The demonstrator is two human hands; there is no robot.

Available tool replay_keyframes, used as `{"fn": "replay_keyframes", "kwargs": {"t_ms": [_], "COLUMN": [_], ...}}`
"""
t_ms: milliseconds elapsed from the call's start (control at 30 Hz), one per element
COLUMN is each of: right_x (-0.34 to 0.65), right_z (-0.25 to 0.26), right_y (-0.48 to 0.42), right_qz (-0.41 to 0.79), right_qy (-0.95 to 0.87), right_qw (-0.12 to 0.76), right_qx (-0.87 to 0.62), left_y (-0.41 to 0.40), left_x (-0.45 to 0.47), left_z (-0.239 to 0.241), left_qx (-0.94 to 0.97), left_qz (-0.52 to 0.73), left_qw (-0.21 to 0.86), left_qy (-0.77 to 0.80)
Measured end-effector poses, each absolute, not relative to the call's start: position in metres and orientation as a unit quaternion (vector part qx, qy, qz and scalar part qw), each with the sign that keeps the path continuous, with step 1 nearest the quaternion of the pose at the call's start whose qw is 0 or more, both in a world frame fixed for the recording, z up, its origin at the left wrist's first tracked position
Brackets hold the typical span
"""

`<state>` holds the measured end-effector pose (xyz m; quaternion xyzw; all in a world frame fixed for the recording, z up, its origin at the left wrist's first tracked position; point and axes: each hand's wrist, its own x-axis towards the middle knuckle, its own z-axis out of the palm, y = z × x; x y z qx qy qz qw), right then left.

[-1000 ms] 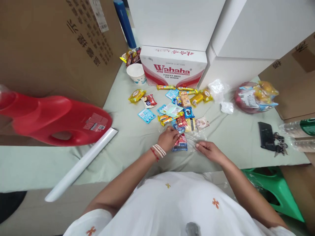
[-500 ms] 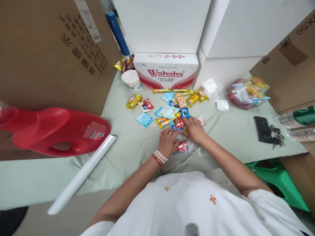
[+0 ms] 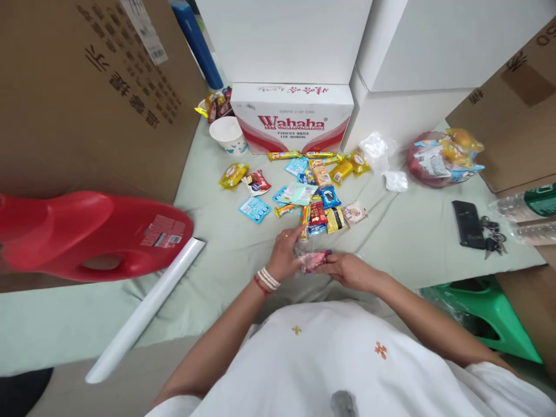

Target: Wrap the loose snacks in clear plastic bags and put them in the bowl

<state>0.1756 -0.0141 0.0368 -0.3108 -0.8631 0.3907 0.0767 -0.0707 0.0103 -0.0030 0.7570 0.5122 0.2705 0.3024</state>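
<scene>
Close to my body, a red and pink snack packet (image 3: 316,260) lies between my two hands, with crumpled clear plastic (image 3: 300,250) around it. My right hand (image 3: 353,271) grips the packet's right end between thumb and fingers. On the other side, my left hand (image 3: 284,253) is closed on the clear plastic, its fingertips near a yellow snack stick (image 3: 304,221). Just beyond are a dark red packet (image 3: 317,213), a gold and black packet (image 3: 336,220), a blue packet (image 3: 329,197) and a pale green packet (image 3: 299,193). A whitish packet (image 3: 355,213) lies to their right.
A Wahaba-style white carton marked Wahaha (image 3: 292,119) stands behind the snacks, beside a paper cup (image 3: 229,136). Left are a red jug (image 3: 99,234) and a white tube (image 3: 145,313). Right are a filled bowl (image 3: 419,174), a black phone (image 3: 468,225), keys and bottles.
My right hand has come off the snack pile and back toward my body, onto the red and pink packet. My left hand has shifted slightly left and nearer. More packets now show.
</scene>
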Motion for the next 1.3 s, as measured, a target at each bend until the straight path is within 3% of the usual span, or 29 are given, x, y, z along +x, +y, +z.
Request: {"fn": "replay_keyframes", "kwargs": {"t_ms": [200, 400, 533, 633, 800, 933, 1000, 1067, 1200, 1300], "right_x": [0.175, 0.171, 0.16, 0.149, 0.133, 0.124, 0.124, 0.129, 0.153, 0.172], "right_z": [0.026, 0.046, 0.041, 0.039, 0.051, 0.053, 0.049, 0.043, 0.037, 0.032], "right_y": [-0.018, -0.015, -0.017, -0.018, -0.017, -0.017, -0.018, -0.018, -0.023, -0.029], "right_qz": [0.387, 0.43, 0.401, 0.339, 0.268, 0.257, 0.263, 0.298, 0.396, 0.315], "right_qy": [-0.854, -0.839, -0.827, -0.826, -0.814, -0.816, -0.819, -0.825, -0.806, -0.766], "right_qw": [0.082, 0.098, 0.088, 0.017, -0.078, -0.084, -0.066, -0.019, 0.105, 0.168], "right_qx": [-0.337, -0.319, -0.384, -0.451, -0.509, -0.511, -0.506, -0.479, -0.426, -0.535], "left_y": [-0.009, -0.04, -0.051, -0.052, -0.054, -0.048, -0.043, -0.037, -0.034, -0.036], "left_x": [-0.127, -0.157, -0.131, -0.109, -0.107, -0.097, -0.082, -0.066, -0.044, -0.037], "left_z": [0.012, 0.018, 0.009, 0.009, 0.03, 0.042, 0.039, 0.033, 0.025, 0.027], "left_qx": [0.764, 0.757, 0.63, 0.637, 0.596, 0.431, 0.444, 0.541, 0.724, 0.759], "left_qz": [0.273, 0.258, 0.294, 0.255, 0.278, 0.348, 0.351, 0.327, 0.231, 0.181], "left_qw": [0.427, 0.412, 0.262, 0.204, 0.422, 0.609, 0.628, 0.564, 0.332, 0.241], "left_qy": [0.399, 0.436, 0.669, 0.698, 0.624, 0.567, 0.534, 0.531, 0.559, 0.577]}}
